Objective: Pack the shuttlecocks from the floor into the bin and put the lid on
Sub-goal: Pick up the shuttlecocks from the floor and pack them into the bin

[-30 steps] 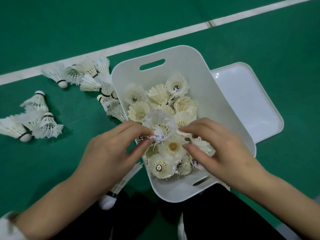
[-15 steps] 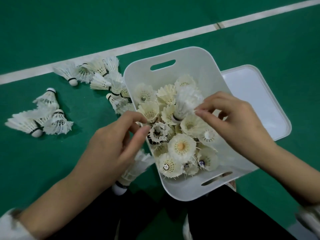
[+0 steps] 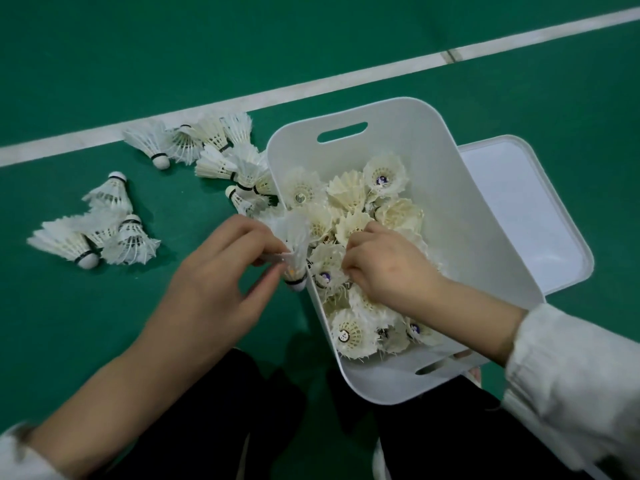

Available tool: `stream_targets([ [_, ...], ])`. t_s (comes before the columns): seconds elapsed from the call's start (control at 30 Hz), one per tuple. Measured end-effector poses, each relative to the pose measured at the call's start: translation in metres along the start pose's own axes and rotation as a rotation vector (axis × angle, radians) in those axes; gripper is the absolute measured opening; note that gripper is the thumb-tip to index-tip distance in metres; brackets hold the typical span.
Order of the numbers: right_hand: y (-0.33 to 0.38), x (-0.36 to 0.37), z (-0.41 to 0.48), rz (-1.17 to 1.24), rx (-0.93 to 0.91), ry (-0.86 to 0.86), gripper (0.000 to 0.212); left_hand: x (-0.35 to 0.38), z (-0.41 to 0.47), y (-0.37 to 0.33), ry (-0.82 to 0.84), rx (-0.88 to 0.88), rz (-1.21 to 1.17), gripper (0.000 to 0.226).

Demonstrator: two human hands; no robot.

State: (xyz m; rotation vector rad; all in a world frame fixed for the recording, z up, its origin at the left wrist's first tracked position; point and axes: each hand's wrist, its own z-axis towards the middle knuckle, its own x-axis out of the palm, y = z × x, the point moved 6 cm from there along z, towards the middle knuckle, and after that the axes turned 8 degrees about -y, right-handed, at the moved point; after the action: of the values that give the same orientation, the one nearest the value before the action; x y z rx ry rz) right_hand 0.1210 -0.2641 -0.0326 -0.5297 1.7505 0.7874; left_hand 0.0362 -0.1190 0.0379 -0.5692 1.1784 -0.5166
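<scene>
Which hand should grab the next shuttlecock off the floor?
Probably left. The loose shuttlecocks lie left of the bin, on the left hand's side; the right hand is inside the bin.

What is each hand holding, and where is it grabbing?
The left hand pinches a shuttlecock by its feathers, cork end down. The right hand is down among the shuttlecocks in the bin; whether it holds one cannot be told.

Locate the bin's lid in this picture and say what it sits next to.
In the head view the lid lies flat on the green floor, on the right side of the bin, partly tucked behind the bin's right wall.
</scene>
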Motion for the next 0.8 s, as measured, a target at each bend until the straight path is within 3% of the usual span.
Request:
stream_targets([
  [0.1,-0.001,-0.011,-0.006,0.046,0.064,-0.019,0.028,-0.007,0.003,-0.001,-0.047,0.025,0.052,0.008],
  [0.23,0.012,-0.054,-0.016,0.315,0.056,-0.219,0.041,-0.015,0.011,-0.004,-0.09,0.058,0.099,0.009],
  [0.37,0.031,-0.079,-0.012,0.507,-0.041,-0.204,0.062,-0.016,0.015,-0.013,-0.096,0.125,0.081,0.009],
  [0.57,0.032,-0.084,0.008,0.352,-0.11,-0.292,0.013,-0.014,0.018,-0.019,-0.073,0.189,0.063,0.011],
  [0.67,0.015,-0.1,0.012,0.292,-0.04,-0.328,0.01,-0.023,0.022,-0.016,-0.048,0.181,0.046,0.022],
  [0.8,-0.015,-0.106,0.025,0.333,0.139,-0.339,0.017,-0.036,0.026,0.023,-0.015,0.003,0.114,0.016],
])
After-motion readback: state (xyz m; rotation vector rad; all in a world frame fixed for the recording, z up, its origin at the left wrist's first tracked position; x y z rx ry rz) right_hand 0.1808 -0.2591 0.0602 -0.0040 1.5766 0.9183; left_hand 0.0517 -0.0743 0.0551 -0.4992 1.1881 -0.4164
